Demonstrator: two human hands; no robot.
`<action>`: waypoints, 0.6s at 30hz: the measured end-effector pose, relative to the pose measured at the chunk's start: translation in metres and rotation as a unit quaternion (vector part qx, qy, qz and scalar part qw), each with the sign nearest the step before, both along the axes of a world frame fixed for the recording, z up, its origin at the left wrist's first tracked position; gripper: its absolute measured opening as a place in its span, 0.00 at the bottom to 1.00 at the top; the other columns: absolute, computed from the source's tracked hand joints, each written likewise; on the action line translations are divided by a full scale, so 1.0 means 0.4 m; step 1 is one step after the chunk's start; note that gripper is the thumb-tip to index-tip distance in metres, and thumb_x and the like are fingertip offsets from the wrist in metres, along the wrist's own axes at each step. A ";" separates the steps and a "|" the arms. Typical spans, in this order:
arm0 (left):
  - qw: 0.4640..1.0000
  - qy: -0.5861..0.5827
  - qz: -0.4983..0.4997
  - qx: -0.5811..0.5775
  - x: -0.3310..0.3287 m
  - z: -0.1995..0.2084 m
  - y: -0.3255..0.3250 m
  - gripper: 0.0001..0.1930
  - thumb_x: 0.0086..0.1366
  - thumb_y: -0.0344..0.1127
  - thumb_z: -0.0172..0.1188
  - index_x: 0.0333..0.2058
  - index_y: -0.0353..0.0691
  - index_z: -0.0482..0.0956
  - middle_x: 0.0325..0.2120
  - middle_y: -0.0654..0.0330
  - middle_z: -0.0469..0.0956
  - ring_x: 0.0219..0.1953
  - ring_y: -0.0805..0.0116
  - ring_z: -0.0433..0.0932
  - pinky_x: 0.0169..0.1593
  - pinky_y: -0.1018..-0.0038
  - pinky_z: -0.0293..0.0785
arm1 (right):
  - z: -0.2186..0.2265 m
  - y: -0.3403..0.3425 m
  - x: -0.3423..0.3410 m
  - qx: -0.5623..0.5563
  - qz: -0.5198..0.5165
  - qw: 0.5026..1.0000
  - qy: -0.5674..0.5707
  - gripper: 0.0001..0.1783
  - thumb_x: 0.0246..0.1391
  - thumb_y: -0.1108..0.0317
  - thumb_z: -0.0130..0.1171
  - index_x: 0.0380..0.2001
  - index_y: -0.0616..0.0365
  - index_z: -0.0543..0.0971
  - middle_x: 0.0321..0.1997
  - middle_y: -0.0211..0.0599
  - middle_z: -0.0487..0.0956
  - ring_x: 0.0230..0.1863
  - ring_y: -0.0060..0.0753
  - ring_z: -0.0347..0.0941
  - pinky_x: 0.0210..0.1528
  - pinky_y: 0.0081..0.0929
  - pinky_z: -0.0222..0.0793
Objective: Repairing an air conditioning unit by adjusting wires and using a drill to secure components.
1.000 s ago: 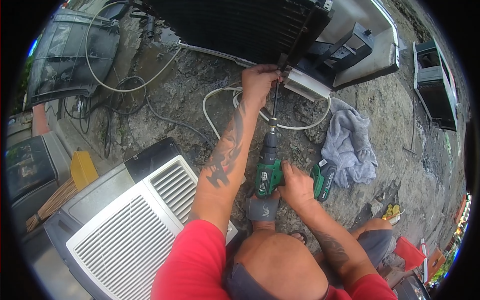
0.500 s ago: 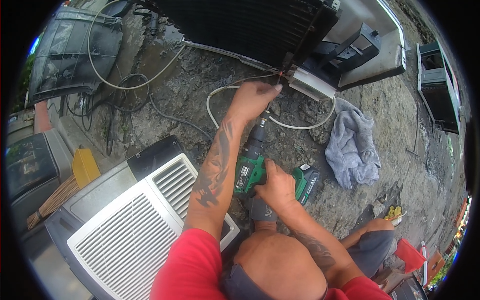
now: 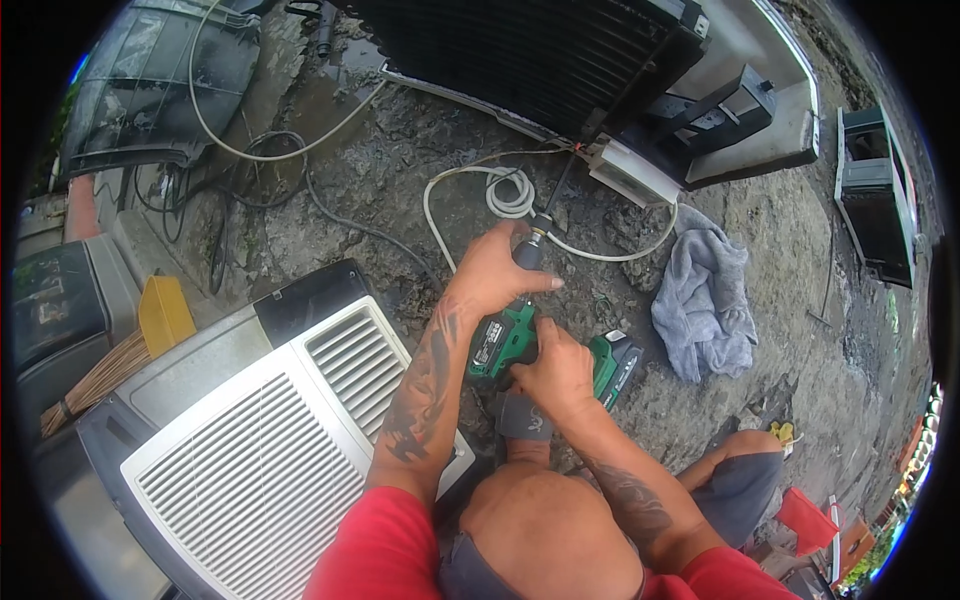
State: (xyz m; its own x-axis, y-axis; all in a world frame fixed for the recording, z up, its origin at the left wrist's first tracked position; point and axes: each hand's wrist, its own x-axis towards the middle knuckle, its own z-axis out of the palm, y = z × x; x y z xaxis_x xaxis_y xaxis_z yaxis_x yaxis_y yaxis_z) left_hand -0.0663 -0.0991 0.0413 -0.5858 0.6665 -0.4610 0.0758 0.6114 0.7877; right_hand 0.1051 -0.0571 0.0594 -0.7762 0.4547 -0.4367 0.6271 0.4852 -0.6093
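Observation:
My right hand [image 3: 560, 370] is closed around the handle of a green and black cordless drill [image 3: 500, 340]. The drill's long bit [image 3: 568, 180] points away from me, its tip at the lower edge of a dark finned air-conditioner unit [image 3: 500, 65]. At the drill's chuck [image 3: 527, 252] is my left hand [image 3: 500, 270], thumb stretched out to the right and fingers apart; part of the chuck shows between them. Just beyond lies a coiled white cord [image 3: 512, 193]. The tip's exact contact, near a small white box [image 3: 634, 172], is too small to make out.
A white louvred front panel [image 3: 250, 450] lies at my left. A grey towel [image 3: 705, 300] rests on the rough wet ground to the right. Dark cable [image 3: 340, 225] runs across the left. A black plastic housing [image 3: 160, 90] and a broom [image 3: 95, 390] are farther left.
My left hand has drawn back from the drill bit to the chuck, its thumb now spread. The coiled white cord has come into sight. My right hand keeps hold of the drill.

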 end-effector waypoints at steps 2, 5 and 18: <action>1.000 0.003 0.005 -0.006 0.001 -0.001 0.001 0.48 0.37 0.45 0.80 0.54 0.24 0.69 0.38 0.47 0.80 0.37 0.63 0.80 0.41 0.70 0.76 | 0.010 0.005 0.000 -0.018 0.020 0.999 -0.027 0.39 0.35 0.67 0.72 0.54 0.64 0.69 0.41 0.52 0.79 0.39 0.59 0.79 0.41 0.47 0.75; 1.000 -0.002 0.008 0.000 0.005 -0.005 0.003 0.47 0.37 0.45 0.81 0.53 0.24 0.70 0.36 0.47 0.80 0.36 0.62 0.80 0.41 0.70 0.76 | 0.030 0.008 -0.007 0.004 0.018 0.999 -0.037 0.39 0.36 0.67 0.71 0.54 0.64 0.69 0.41 0.53 0.79 0.39 0.59 0.79 0.41 0.48 0.75; 0.958 -0.268 0.086 0.048 0.037 -0.018 -0.059 0.29 0.60 0.50 0.68 0.51 0.33 0.74 0.30 0.58 0.81 0.31 0.70 0.81 0.31 0.76 0.76 | 0.049 0.078 0.177 0.063 0.165 0.984 -0.031 0.41 0.33 0.71 0.72 0.55 0.63 0.67 0.38 0.46 0.77 0.39 0.51 0.78 0.41 0.40 0.75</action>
State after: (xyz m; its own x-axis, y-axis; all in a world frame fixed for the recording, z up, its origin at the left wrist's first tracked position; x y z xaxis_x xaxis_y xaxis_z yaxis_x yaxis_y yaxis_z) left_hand -0.0516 -0.1227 0.0339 -0.3861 0.6355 -0.6686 -0.4513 0.5021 0.7378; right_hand 0.1760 -0.0257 0.0789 -0.8644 0.2359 -0.4440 0.4566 0.7382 -0.4966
